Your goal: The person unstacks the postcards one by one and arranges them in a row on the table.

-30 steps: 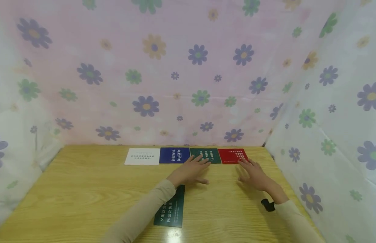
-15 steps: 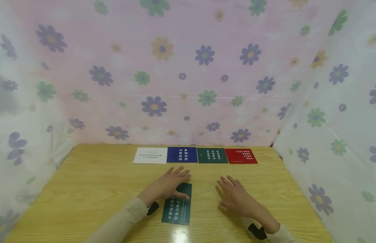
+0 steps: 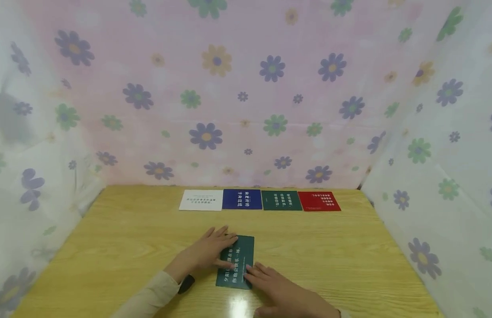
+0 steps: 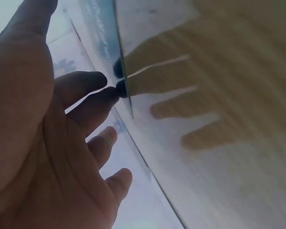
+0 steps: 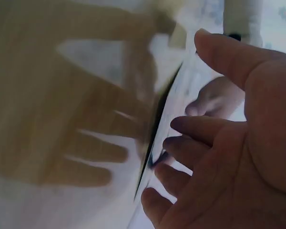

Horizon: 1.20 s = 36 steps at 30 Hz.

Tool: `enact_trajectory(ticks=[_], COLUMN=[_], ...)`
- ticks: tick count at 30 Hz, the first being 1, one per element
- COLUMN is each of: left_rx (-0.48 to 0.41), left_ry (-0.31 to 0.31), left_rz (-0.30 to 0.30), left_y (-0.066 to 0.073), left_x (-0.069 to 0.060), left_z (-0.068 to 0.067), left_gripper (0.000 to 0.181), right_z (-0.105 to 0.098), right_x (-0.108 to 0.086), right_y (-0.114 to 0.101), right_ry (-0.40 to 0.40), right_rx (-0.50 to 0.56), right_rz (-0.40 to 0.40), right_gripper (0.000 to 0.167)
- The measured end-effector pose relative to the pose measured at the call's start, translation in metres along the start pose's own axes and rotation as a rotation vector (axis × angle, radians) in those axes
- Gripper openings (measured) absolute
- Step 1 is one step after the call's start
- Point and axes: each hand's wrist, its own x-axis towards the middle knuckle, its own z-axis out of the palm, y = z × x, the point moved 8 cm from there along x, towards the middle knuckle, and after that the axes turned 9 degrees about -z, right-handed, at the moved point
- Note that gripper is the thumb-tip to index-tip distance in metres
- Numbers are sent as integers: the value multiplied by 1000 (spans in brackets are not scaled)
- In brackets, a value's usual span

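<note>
A dark green card [image 3: 247, 247] with white lettering lies lengthwise on the table near its front. Over its left side reaches my left hand [image 3: 202, 254], fingers extended at the far left corner and thumb across the lettering. My right hand [image 3: 287, 293] comes in from the right, its fingertips at the card's right edge. In the left wrist view, two fingertips of the left hand [image 4: 62, 129] meet the card's edge [image 4: 102, 28]. The right wrist view has the right hand's [image 5: 238, 143] loosely bent fingers beside the thin card edge [image 5: 157, 129]; contact is hard to judge.
Along the table's back edge lies a row of cards: white [image 3: 200, 200], blue [image 3: 242, 199], green [image 3: 271, 201] and red [image 3: 317, 201]. Flower-print curtains [image 3: 246, 110] enclose the back and sides. The wooden table [image 3: 130, 238] is glossy and reflects the hands.
Both hands have drawn back from the row of cards toward the front. The left is now over the near green card, and the right has moved left to its right edge.
</note>
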Motion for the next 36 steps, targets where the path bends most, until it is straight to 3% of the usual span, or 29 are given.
enact_trajectory(ticks=[6, 18, 22, 26, 31, 36], left_rx=[-58, -71, -18, 11, -2, 8], left_ry=[9, -41, 7, 62, 40, 63], left_rz=[0, 91, 83, 32, -8, -33], left_y=[-7, -3, -3, 0, 10, 13], left_x=[-15, -23, -33, -55, -82, -90], left_z=[-4, 0, -5, -11, -3, 4], left_gripper=[87, 69, 69, 67, 64, 69], right_z=[18, 30, 6, -17, -21, -11], right_x=[13, 33, 33, 32, 31, 17], right_y=[-16, -35, -24, -6, 5, 3], right_ry=[-111, -177, -67, 42, 10, -60], right_rx=[-23, -85, -85, -25, -43, -93], right_rz=[-46, -233, -183, -83, -41, -39], right_gripper=[78, 71, 70, 70, 73, 78])
